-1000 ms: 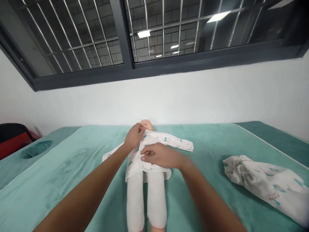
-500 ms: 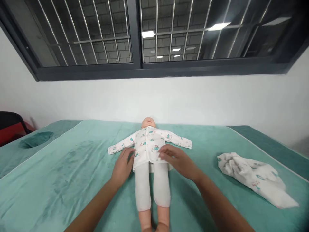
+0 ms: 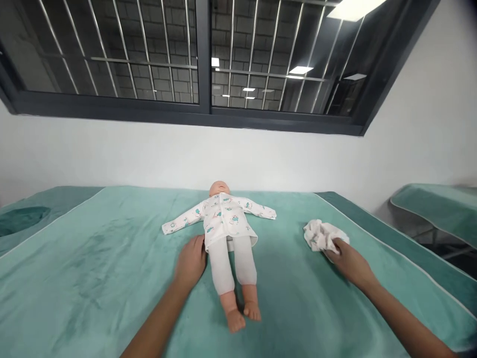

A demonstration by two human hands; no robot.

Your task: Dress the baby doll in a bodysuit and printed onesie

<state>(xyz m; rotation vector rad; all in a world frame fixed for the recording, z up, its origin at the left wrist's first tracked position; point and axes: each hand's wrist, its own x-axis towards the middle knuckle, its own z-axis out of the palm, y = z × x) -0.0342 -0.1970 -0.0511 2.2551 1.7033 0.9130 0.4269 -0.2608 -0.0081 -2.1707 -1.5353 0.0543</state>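
A baby doll (image 3: 219, 189) lies on its back on the green bed cover, arms out to the sides. It wears a white printed shirt (image 3: 224, 219) and white trousers (image 3: 244, 261), with its feet bare. My left hand (image 3: 191, 261) rests against the doll's side at the shirt hem; its fingers are curled in, their tips hidden. Off to the right, my right hand (image 3: 346, 258) grips a crumpled white printed cloth (image 3: 322, 234), perhaps a garment, bunched up on the bed.
The green bed cover (image 3: 112, 288) reaches back to a white wall (image 3: 186, 154) under a dark-framed, barred window (image 3: 203, 59). A padded hole (image 3: 24, 220) is in the bed at the left. Another green-covered bed (image 3: 443, 204) stands at the right.
My right hand has left the doll's shirt and moved right to take hold of the cloth, now more bunched. My left hand stays by the doll, its fingers more curled. The view has turned right.
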